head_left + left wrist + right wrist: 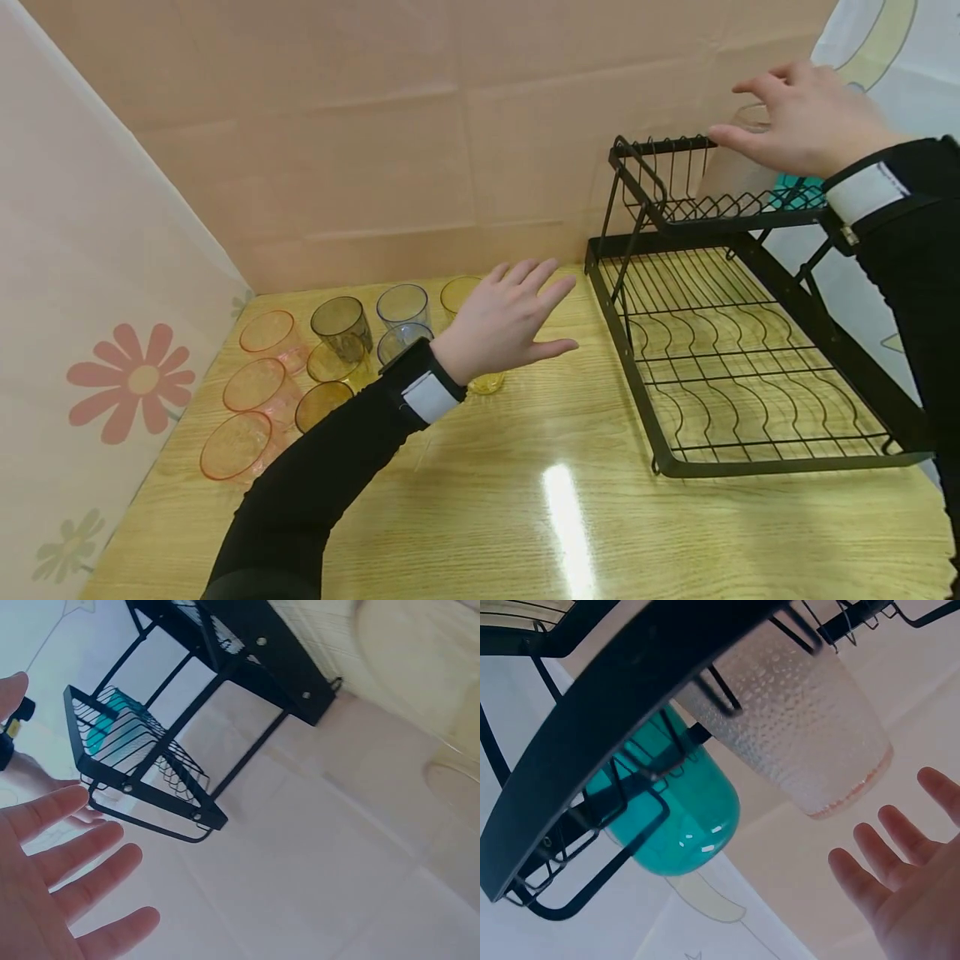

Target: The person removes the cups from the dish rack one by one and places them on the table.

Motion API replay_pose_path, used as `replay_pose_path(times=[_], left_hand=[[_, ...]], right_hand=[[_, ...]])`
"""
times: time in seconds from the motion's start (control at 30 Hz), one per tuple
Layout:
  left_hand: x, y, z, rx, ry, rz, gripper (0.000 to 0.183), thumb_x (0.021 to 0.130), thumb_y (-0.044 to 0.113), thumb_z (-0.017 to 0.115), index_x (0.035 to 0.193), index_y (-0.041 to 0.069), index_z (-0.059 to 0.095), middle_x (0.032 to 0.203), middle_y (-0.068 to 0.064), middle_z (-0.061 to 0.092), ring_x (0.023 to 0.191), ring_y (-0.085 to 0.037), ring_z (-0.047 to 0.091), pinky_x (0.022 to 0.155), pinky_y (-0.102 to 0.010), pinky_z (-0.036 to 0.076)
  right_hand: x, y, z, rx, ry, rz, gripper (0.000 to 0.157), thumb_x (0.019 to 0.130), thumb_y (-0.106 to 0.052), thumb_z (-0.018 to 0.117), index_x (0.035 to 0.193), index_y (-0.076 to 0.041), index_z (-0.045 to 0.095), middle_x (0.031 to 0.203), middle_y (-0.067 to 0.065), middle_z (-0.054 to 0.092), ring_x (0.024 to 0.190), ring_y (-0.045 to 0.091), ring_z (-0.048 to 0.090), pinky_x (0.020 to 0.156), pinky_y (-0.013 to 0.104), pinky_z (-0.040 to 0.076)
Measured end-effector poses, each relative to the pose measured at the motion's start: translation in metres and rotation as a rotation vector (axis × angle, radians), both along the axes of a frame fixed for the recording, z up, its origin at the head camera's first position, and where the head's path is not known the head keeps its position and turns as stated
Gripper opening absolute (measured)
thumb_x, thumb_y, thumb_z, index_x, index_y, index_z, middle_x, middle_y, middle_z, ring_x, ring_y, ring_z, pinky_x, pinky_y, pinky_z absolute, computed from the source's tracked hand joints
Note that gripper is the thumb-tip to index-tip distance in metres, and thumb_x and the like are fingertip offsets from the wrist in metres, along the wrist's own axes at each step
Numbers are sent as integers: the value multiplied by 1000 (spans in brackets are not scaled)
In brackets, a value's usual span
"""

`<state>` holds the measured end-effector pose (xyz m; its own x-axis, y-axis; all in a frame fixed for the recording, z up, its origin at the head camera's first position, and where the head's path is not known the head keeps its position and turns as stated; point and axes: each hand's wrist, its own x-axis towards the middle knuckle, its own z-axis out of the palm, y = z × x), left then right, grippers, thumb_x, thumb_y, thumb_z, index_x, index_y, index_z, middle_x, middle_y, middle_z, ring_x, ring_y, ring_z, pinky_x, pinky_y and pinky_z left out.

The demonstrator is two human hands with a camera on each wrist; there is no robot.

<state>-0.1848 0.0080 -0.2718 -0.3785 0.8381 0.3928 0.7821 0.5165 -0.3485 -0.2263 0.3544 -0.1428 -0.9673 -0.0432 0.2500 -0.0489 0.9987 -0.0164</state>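
Note:
My right hand (806, 117) is over the upper tier of the black wire dish rack (787, 469), beside a clear textured tumbler (810, 735) with a pinkish rim. In the right wrist view its fingers (866, 855) are spread and apart from the tumbler. A teal cup (682, 817) stands next to the tumbler on that tier. With fingers spread and nothing held, my left hand (506, 321) hovers above the table, partly covering yellow glasses (487, 383) behind it.
On the left of the wooden table (480, 517) stand pink-rimmed glasses (236, 446), a dark grey glass (341, 321), amber glasses (322, 404) and blue-rimmed glasses (403, 304). The rack's lower tier has wavy wires. A cloth-covered wall (375, 125) rises behind.

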Motion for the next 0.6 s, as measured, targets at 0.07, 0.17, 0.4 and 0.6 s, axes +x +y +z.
replay_pose_path(times=[0.07,0.17,0.4,0.6], left_hand=[[-1,7,1,9,-13,3,75,90,68,47,139,11,50,139,-14,49,124,-30,49,98,-45,43],[-1,17,4,35,-23,9,77,90,69,47,142,12,48,142,-13,47,125,-30,48,99,-44,42],[-4,33,11,153,-70,29,81,88,70,49,146,14,44,145,-12,44,127,-28,47,100,-42,42],[-6,39,16,251,-204,54,83,88,68,52,149,15,36,151,-11,35,132,-26,41,104,-39,38]], right_hand=[[-4,0,0,4,-15,-14,85,98,-59,37,150,6,19,150,37,11,131,60,18,98,71,27],[-8,1,1,7,-44,-29,88,96,-62,36,152,3,16,151,37,8,131,61,16,91,74,30],[-20,4,-7,-27,-58,-60,87,96,-61,36,152,2,13,150,38,7,132,60,14,96,72,27],[-26,7,-15,-51,-98,-124,88,96,-58,41,153,1,11,149,39,6,128,62,17,92,71,32]])
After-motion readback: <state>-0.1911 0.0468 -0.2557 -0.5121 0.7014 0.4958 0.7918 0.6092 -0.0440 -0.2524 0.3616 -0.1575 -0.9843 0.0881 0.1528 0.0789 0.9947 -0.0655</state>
